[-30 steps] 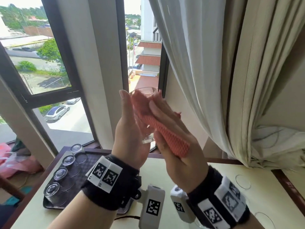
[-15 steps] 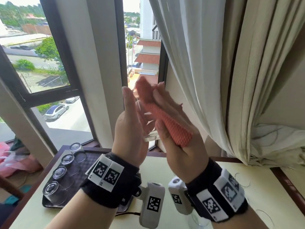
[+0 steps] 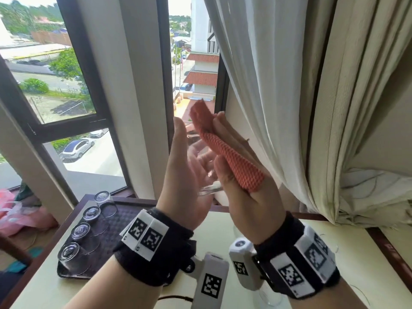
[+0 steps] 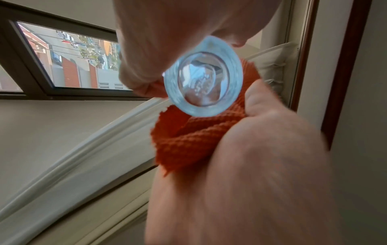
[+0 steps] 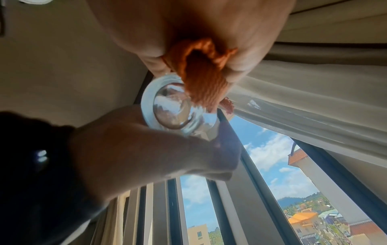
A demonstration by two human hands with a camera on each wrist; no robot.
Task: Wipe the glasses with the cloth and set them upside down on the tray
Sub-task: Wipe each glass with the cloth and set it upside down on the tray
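I hold a clear glass point(image 3: 209, 189) up in front of the window in my left hand point(image 3: 185, 166), fingers curled round its wall and thumb pointing up. My right hand point(image 3: 236, 175) grips a folded orange cloth point(image 3: 225, 150) and presses it against the glass. The left wrist view shows the thick glass base point(image 4: 203, 77) with the cloth point(image 4: 194, 137) bunched behind it. In the right wrist view the cloth point(image 5: 199, 73) lies over the glass point(image 5: 176, 109). On the dark tray point(image 3: 124, 219) at the left, several glasses point(image 3: 80, 230) stand upside down in a row.
The tray sits on a beige table point(image 3: 334, 264) with a dark wooden edge. Another clear glass point(image 3: 270, 295) stands on the table under my right wrist. A pale curtain point(image 3: 289, 108) hangs close on the right. The window frame point(image 3: 165, 85) is straight ahead.
The cloth's tip has slid upward and now sticks out above my fingers. The glass rim seen at the top a second ago no longer shows. Both hands stay raised.
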